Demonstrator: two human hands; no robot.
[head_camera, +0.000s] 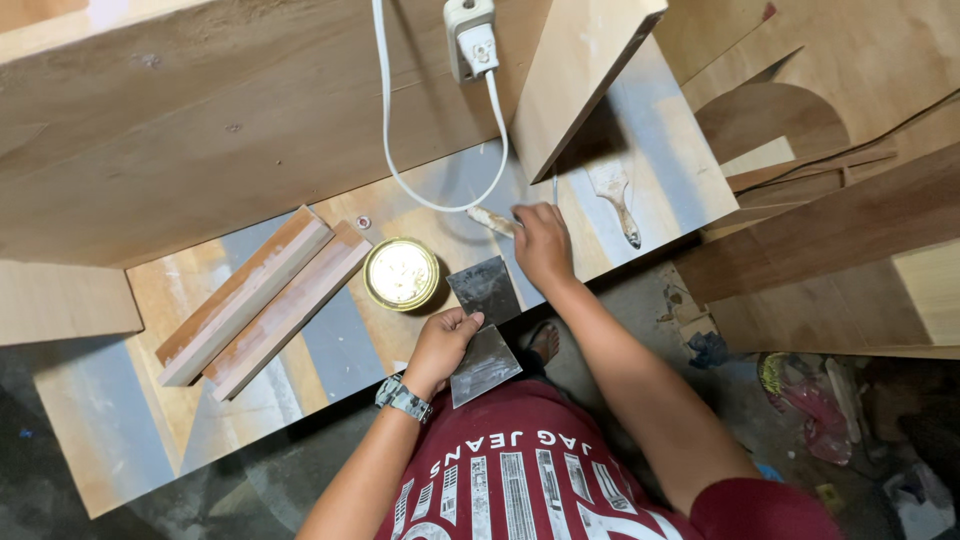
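Note:
My left hand (445, 340), with a watch on its wrist, grips two flat grey metal scraper blades (485, 292) at the front edge of the work board (120, 420). My right hand (541, 245) reaches further out and closes on a small pale stick-like tool (492, 220) lying on the board. An open round tin (401, 273) of pale paste sits just left of the blades. Two long wooden strips (255, 297) lie side by side to the left of the tin.
A paste-smeared brush (615, 195) lies to the right of my right hand. A white cable (400, 170) loops down from a socket block (470, 35). A wooden panel (575, 75) leans above; plywood pieces (830, 220) are stacked right. Litter covers the floor (800, 400).

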